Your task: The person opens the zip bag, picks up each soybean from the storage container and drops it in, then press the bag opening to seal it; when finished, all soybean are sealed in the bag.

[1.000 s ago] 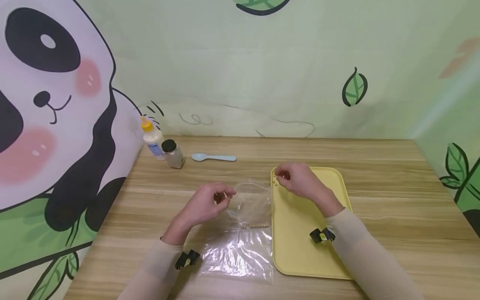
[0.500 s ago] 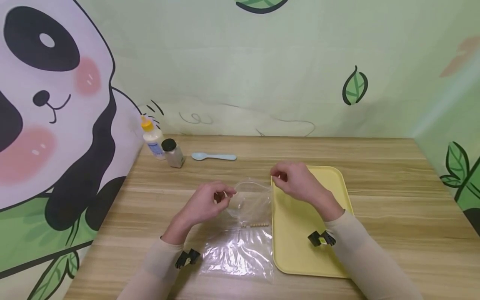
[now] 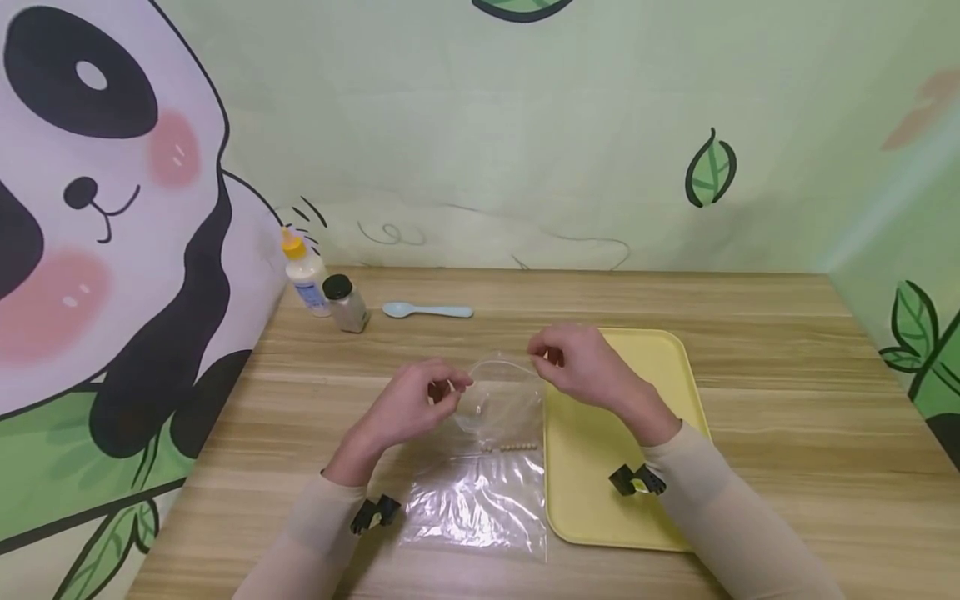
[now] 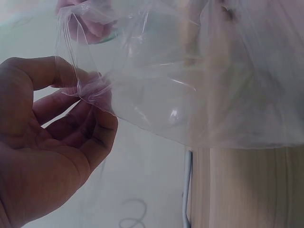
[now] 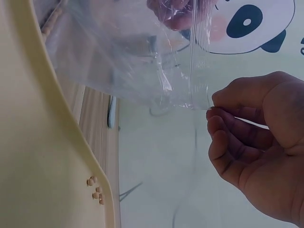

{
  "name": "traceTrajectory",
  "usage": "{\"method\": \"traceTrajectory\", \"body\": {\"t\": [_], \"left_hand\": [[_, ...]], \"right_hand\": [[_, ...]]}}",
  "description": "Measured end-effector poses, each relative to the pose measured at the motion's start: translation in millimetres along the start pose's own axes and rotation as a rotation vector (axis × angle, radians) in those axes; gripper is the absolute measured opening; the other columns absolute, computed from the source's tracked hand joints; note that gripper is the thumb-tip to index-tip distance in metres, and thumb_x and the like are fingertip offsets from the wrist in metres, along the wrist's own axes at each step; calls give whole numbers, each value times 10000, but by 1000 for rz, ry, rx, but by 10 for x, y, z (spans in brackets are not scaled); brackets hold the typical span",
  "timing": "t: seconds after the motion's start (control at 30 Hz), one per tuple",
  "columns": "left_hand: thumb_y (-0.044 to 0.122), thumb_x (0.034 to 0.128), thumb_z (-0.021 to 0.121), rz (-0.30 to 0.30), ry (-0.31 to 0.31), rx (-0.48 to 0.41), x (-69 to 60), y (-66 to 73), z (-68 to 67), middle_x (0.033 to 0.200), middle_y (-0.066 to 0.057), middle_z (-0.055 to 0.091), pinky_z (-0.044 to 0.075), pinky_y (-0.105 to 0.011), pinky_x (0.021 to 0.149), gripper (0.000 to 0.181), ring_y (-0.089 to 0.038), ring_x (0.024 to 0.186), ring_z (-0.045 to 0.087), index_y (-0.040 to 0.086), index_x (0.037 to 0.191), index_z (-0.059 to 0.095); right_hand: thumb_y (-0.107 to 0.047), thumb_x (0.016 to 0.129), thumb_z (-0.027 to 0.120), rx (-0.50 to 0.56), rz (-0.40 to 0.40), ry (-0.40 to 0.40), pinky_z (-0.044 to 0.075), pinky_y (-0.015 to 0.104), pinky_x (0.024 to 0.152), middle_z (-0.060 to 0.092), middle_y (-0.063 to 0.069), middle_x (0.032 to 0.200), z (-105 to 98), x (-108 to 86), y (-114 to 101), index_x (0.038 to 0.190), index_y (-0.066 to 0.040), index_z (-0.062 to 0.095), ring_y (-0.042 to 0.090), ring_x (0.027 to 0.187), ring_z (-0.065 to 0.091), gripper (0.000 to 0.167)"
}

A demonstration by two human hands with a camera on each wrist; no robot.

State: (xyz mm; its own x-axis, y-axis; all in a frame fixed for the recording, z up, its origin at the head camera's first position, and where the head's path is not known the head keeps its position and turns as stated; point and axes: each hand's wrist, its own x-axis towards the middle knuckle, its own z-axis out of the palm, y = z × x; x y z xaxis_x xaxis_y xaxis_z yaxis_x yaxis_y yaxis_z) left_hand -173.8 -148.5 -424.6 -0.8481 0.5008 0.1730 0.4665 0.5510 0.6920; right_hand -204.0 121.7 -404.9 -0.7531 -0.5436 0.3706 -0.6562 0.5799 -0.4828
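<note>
Shifted left, the right hand pinches one mouth edge of a clear bag on the counter, the left hand another; likely light, limp, slippery, best held there.

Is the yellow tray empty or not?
Not empty: the right wrist view shows a few small beads lying on the yellow tray, close to its rim.

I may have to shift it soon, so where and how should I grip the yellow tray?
Probably pinch the raised right rim of the yellow tray near its far end, coming from the right: bare table shows beyond that edge, while the right forearm crosses it nearer and the plastic bag borders the left. Loose beads sit inside, so keep the tray level.
</note>
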Motion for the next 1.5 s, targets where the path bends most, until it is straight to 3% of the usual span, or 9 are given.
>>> {"method": "traceTrajectory", "body": {"t": [0.97,1.5], "left_hand": [[-12,834,632,18,-12,-5,23,3,4,947,-120,706,553,-224,671,227,-111,738,595,11,1045,711],[-20,832,624,12,-8,-2,2,-9,5,938,-119,705,556,-232,673,230,-118,737,599,8,1043,711]], "right_hand": [[-108,873,682,24,-73,-68,552,257,664,707,21,876,131,40,-254,962,-47,723,122,736,611,116],[-151,879,694,46,-66,-37,528,226,634,706,-2,856,135,38,-170,988,-50,726,82,717,588,152]]}}
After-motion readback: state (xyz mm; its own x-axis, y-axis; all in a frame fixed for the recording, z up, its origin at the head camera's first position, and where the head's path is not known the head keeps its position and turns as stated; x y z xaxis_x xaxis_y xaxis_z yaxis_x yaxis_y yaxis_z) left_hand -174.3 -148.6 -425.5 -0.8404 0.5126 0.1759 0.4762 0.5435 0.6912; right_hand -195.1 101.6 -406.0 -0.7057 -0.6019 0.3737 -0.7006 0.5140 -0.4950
